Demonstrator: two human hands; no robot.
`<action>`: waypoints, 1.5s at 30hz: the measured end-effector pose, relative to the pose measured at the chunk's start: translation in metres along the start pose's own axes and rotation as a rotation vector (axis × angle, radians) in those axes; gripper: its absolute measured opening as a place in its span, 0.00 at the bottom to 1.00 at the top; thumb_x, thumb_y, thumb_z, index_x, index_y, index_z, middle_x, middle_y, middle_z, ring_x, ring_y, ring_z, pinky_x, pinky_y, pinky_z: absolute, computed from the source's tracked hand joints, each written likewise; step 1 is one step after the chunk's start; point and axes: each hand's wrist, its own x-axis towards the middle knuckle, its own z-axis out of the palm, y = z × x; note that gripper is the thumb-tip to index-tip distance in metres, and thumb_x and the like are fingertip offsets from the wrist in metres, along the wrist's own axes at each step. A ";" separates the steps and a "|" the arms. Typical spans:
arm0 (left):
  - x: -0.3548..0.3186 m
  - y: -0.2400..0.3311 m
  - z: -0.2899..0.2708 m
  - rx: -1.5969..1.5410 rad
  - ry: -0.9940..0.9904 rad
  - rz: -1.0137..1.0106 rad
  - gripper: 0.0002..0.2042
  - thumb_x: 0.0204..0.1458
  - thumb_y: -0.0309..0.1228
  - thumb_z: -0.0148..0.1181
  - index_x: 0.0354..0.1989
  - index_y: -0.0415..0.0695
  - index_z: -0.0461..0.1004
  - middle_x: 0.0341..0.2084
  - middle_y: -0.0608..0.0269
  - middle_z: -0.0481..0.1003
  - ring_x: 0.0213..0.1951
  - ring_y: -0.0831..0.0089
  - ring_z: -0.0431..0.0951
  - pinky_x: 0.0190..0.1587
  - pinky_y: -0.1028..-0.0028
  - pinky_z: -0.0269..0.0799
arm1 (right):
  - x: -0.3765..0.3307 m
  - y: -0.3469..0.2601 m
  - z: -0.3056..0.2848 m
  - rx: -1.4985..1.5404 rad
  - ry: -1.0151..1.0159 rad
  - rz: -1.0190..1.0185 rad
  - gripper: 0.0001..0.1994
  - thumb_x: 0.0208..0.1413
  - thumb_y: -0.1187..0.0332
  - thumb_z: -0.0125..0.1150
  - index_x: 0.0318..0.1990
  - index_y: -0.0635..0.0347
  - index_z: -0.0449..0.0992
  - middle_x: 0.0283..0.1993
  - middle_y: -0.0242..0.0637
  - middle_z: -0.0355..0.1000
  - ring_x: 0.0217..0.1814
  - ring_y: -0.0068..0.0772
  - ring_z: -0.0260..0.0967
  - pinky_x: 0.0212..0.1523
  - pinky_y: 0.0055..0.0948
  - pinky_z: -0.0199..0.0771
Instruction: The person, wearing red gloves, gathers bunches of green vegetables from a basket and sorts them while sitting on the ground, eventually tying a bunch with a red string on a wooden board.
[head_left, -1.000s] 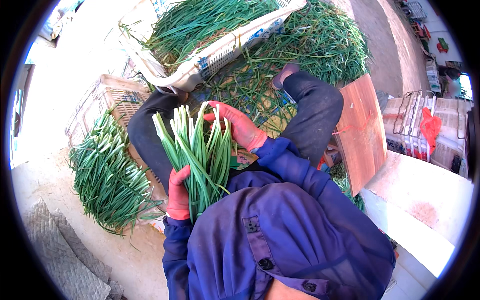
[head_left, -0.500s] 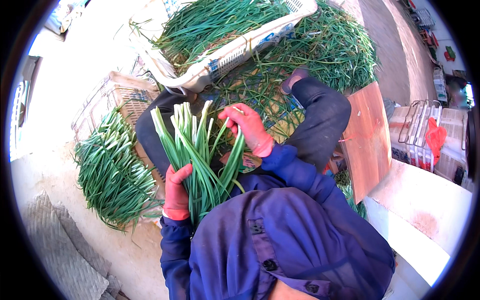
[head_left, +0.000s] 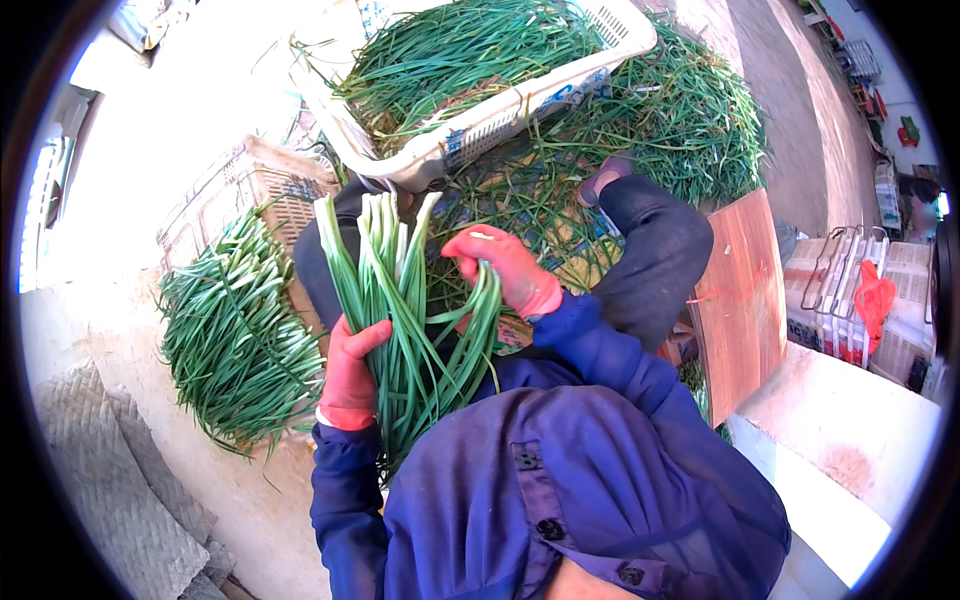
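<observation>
A bunch of chives, with long flat green leaves and pale stem ends pointing away from me, stands in front of my body. My left hand, in a red glove, is wrapped around its left side with the thumb laid across the leaves. At the right side of the bunch, my right hand, also gloved in red, has its fingers curled over some drooping chive leaves. A small pale bit shows on top of its fingers. The right fingertips are partly hidden.
A white plastic crate full of chives stands ahead, with a loose green heap to its right. Trimmed-looking chives lie piled at left beside another crate. A wooden board stands right of my knee.
The whole view has shifted a little to the right. My right hand has turned and lowered slightly against the bunch, its fingers now more bent over. The left grip stays as it was.
</observation>
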 end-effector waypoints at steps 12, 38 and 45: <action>0.000 -0.005 -0.002 -0.013 -0.105 -0.080 0.17 0.43 0.26 0.60 0.43 0.36 0.71 0.33 0.58 0.77 0.31 0.70 0.78 0.38 0.72 0.75 | 0.001 -0.003 0.007 0.023 -0.208 0.013 0.12 0.56 0.65 0.56 0.45 0.58 0.74 0.35 0.28 0.74 0.25 0.14 0.65 0.23 0.12 0.63; -0.005 0.003 -0.005 0.027 0.029 -0.034 0.13 0.44 0.25 0.60 0.40 0.38 0.71 0.27 0.62 0.76 0.24 0.74 0.76 0.26 0.78 0.72 | 0.002 0.018 -0.015 -0.021 -0.109 -0.319 0.14 0.58 0.60 0.49 0.38 0.61 0.73 0.43 0.41 0.74 0.41 0.27 0.69 0.46 0.26 0.66; -0.008 0.002 0.002 0.174 0.129 0.003 0.12 0.44 0.21 0.61 0.39 0.38 0.70 0.24 0.63 0.74 0.19 0.76 0.73 0.22 0.77 0.69 | -0.002 0.010 -0.009 -0.064 -0.105 -0.247 0.13 0.58 0.63 0.48 0.41 0.65 0.71 0.34 0.41 0.74 0.37 0.30 0.71 0.42 0.28 0.70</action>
